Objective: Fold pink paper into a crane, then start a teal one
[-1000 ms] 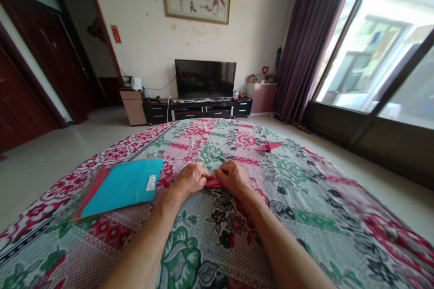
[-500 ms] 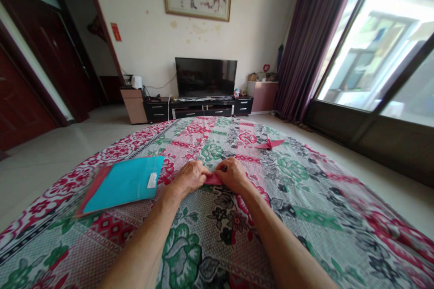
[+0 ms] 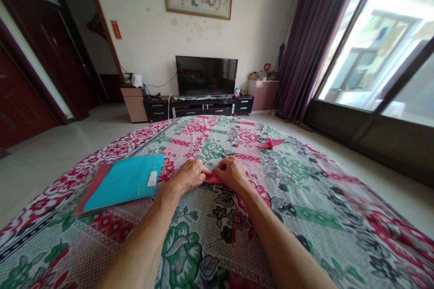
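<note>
A small piece of folded pink paper lies on the patterned tablecloth, between my two hands and partly covered by their fingers. My left hand is closed, its fingertips pinching the paper's left side. From the other side my right hand grips the paper, with thumb and forefinger bent together. Both sets of fingertips nearly meet at the paper's upper edge. Farther back on the right sits a folded pink paper crane, its pointed ends spread to either side.
Left of my hands lies a clear packet of coloured paper, blue on top with red showing at the side. The flowered tablecloth covers a round table. Beyond it stand a television on a low black cabinet and a purple curtain.
Both hands keep their hold on the pink paper, with only a slight shift of the fingers. The whole view has moved a little.
</note>
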### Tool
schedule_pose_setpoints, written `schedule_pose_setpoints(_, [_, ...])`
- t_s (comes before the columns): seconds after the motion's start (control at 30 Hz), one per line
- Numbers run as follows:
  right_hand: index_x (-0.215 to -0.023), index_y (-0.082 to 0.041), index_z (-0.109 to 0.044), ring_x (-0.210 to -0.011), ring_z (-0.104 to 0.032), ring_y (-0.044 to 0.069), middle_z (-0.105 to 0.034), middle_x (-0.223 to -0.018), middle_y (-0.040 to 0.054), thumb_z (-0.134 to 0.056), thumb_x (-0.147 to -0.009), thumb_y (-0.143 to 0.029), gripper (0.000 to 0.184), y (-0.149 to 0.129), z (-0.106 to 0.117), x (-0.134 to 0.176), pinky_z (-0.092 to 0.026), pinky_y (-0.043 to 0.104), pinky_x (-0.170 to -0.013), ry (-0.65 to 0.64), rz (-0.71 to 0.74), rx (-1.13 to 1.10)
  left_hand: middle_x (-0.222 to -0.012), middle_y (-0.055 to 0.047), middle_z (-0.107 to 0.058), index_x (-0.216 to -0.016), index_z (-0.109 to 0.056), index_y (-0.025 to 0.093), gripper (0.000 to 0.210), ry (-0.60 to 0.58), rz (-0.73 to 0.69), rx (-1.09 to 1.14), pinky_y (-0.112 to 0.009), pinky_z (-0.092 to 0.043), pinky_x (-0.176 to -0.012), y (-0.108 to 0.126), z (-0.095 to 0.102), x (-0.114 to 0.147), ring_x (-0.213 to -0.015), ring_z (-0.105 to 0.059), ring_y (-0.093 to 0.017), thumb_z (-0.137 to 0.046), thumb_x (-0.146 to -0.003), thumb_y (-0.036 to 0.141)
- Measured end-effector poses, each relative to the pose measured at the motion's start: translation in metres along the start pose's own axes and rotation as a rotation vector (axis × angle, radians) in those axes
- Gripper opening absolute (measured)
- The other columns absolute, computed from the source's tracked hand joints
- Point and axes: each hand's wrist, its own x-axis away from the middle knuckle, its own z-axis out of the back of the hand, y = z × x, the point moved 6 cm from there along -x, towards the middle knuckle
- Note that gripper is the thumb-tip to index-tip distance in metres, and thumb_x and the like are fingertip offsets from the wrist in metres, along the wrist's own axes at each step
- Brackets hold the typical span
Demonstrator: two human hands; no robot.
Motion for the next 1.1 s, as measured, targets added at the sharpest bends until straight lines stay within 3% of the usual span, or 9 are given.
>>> schedule_pose_setpoints(0.2, [-0.062, -0.018, -0.068, -0.067, -0.054, 0.014, -0.062, -0.066, 0.0031, -0.059, -0.068, -0.022, 0.011, 0.001, 0.002, -0.004, -0.036, 0.022, -0.061, -0.073, 0.03, -0.014, -0.083, -0.002, -0.069, -0.097, -0.072, 0.029, 0.042, -0.005, 0.049, 0.017, -0.025, -0.045, -0.073, -0.006, -0.003, -0.001, -0.076, -0.057, -0.015, -0.046, -0.068, 0.013])
schedule_pose_setpoints(0.43, [-0.059, -0.016, -0.065, -0.052, -0.048, 0.01, -0.061, -0.058, 0.0009, -0.056, -0.066, -0.017, 0.012, 0.01, 0.009, -0.005, -0.029, 0.021, -0.049, -0.084, -0.054, -0.029, -0.087, -0.002, -0.071, -0.094, -0.073, 0.029, 0.04, 0.028, 0.064, 0.054, -0.026, -0.046, -0.077, -0.007, -0.002, 0.0, -0.077, -0.06, -0.015, -0.047, -0.068, 0.013])
schedule_pose_setpoints(0.6, [-0.057, -0.017, -0.066, -0.059, -0.051, 0.011, -0.062, -0.059, 0.0009, -0.051, -0.073, -0.017, 0.022, -0.003, 0.017, -0.001, -0.035, 0.021, -0.06, -0.136, 0.177, -0.02, -0.083, 0.0, -0.071, -0.087, -0.074, 0.028, 0.036, 0.052, 0.094, 0.075, -0.024, -0.046, -0.075, -0.008, 0.0, 0.0, -0.076, -0.061, -0.014, -0.048, -0.067, 0.013])
schedule_pose_setpoints(0.67, [-0.062, -0.017, -0.069, -0.066, -0.054, 0.013, -0.064, -0.064, 0.0015, -0.053, -0.072, -0.018, 0.018, -0.005, 0.02, 0.001, -0.038, 0.022, -0.065, -0.156, 0.235, -0.031, -0.082, 0.001, -0.071, -0.083, -0.074, 0.026, 0.033, 0.062, 0.109, 0.09, -0.023, -0.046, -0.072, -0.008, 0.0, 0.001, -0.075, -0.061, -0.014, -0.049, -0.067, 0.014])
schedule_pose_setpoints(0.8, [-0.074, -0.017, -0.071, -0.08, -0.057, 0.016, -0.067, -0.079, 0.0033, -0.06, -0.064, -0.014, 0.015, -0.004, 0.021, 0.003, -0.042, 0.023, -0.073, -0.164, 0.248, -0.08, -0.079, 0.001, -0.07, -0.078, -0.073, 0.024, 0.026, 0.098, 0.147, 0.073, -0.023, -0.045, -0.069, -0.007, 0.001, 0.001, -0.073, -0.061, -0.013, -0.051, -0.067, 0.015])
schedule_pose_setpoints(0.97, [-0.073, -0.016, -0.07, -0.083, -0.056, 0.016, -0.066, -0.078, 0.0032, -0.059, -0.064, -0.01, 0.015, -0.004, 0.02, 0.004, -0.042, 0.024, -0.077, -0.206, 0.25, -0.1, -0.078, -0.004, -0.066, -0.078, -0.072, 0.022, 0.024, 0.162, 0.168, -0.008, -0.026, -0.044, -0.072, 0.001, 0.005, 0.001, -0.074, -0.059, -0.016, -0.048, -0.079, 0.024])
schedule_pose_setpoints(1.1, [-0.075, -0.017, -0.071, -0.084, -0.056, 0.016, -0.067, -0.08, 0.0031, -0.055, -0.065, -0.007, 0.021, -0.006, 0.022, 0.004, -0.042, 0.024, -0.078, -0.237, 0.273, -0.111, -0.08, -0.004, -0.063, -0.084, -0.07, 0.023, 0.02, 0.166, 0.155, -0.041, -0.025, -0.044, -0.073, 0.007, 0.004, 0.0, -0.077, -0.058, -0.015, -0.051, -0.079, 0.025])
